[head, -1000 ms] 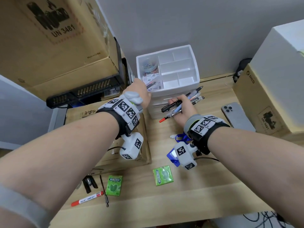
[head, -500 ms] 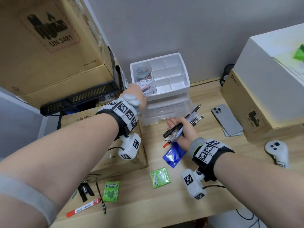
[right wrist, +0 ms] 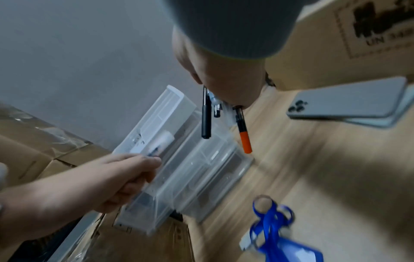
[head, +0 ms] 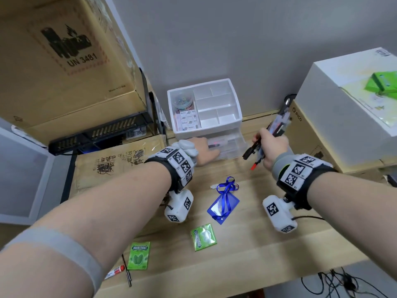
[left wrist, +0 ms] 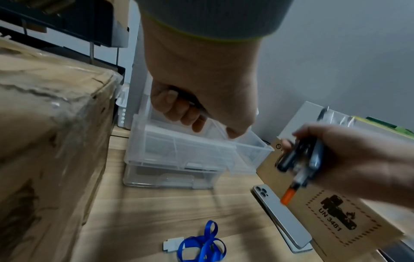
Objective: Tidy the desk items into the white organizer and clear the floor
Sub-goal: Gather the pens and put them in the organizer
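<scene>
The white organizer stands against the wall, its top tray holding clips and note pads in the left slots. Its upper clear drawer is pulled out toward me. My left hand grips that drawer's front edge, fingers curled over the rim. My right hand holds a bundle of pens just right of the drawer, tips down, one with an orange cap. A blue badge holder with lanyard, two green gum packs and a red marker lie on the desk.
A phone lies on the desk beside a cardboard box, with a white box stacked on it. On the left, cardboard boxes and a black rack crowd the organizer. Cables trail on the floor beyond the desk's near edge.
My left hand dropped from the top tray to the upper clear drawer, which now stands pulled out. My right hand moved right with the pens and tipped them more upright.
</scene>
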Demonstrator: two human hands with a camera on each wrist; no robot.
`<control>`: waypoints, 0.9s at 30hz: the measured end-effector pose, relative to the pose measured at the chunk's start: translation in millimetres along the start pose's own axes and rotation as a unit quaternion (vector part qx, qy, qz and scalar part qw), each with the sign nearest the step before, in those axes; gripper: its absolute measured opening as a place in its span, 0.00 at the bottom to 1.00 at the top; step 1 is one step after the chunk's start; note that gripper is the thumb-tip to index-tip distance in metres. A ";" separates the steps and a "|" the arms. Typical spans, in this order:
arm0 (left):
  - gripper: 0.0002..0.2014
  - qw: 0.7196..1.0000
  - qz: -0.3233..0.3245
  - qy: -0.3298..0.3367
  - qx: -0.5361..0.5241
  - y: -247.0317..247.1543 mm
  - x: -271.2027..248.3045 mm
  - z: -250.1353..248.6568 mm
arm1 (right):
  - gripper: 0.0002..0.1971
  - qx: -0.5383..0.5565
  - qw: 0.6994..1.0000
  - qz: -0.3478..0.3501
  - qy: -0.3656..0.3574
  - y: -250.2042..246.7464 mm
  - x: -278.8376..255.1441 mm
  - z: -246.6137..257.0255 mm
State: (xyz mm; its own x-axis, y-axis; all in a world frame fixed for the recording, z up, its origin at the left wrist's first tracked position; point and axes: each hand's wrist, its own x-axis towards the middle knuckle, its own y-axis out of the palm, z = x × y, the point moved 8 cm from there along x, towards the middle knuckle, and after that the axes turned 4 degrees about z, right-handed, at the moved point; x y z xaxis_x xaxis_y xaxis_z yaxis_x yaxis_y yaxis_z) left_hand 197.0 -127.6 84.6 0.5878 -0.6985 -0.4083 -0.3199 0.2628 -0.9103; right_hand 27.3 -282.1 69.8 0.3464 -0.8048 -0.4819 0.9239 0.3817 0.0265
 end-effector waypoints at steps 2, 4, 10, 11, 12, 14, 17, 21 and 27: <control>0.34 1.000 -0.005 -0.006 -0.002 4.7 4.2 0.0 | 0.02 -0.025 0.997 0.032 -0.064 10.7 -0.5 30.9; 0.36 1.000 -0.011 -0.002 0.001 6.9 8.4 -1.6 | 0.02 -0.044 0.990 0.068 -0.116 25.8 -2.6 58.1; 0.40 0.999 0.017 0.030 0.034 24.7 11.1 -6.3 | 0.04 -0.088 0.967 0.166 -0.174 88.1 -13.3 81.3; 0.41 0.998 0.030 0.036 0.052 29.1 9.4 -6.4 | 0.05 -0.109 0.959 0.187 -0.181 99.3 -16.1 77.0; 0.40 0.996 0.033 0.045 0.064 30.6 6.4 -6.5 | 0.05 -0.135 0.950 0.209 -0.191 109.9 -18.8 71.0; 0.34 0.994 0.016 0.069 0.080 24.1 -0.3 -2.2 | 0.05 -0.196 0.922 0.250 -0.220 128.7 -24.5 57.2; 0.35 0.984 0.007 0.131 0.117 9.6 -16.0 6.2 | 0.15 -0.263 0.885 0.290 -0.253 140.6 -27.3 35.2; 0.30 0.971 -0.011 0.186 0.149 -10.2 -43.0 24.5 | 0.18 -0.428 0.783 0.342 -0.293 150.4 -29.0 4.1; 0.10 0.990 -0.110 0.073 0.059 -42.1 -50.7 68.0 | 0.13 -0.549 0.716 0.333 -0.273 149.3 -25.6 -6.9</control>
State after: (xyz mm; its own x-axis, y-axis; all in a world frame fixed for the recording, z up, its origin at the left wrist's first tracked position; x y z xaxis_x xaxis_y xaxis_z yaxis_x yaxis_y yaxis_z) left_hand 231.2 -58.0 138.9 0.5164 -0.8342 -0.1936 -0.1034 0.1637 -0.9811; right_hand 155.2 -201.3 80.0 0.9398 -0.2211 -0.2606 -0.0577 0.6490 -0.7586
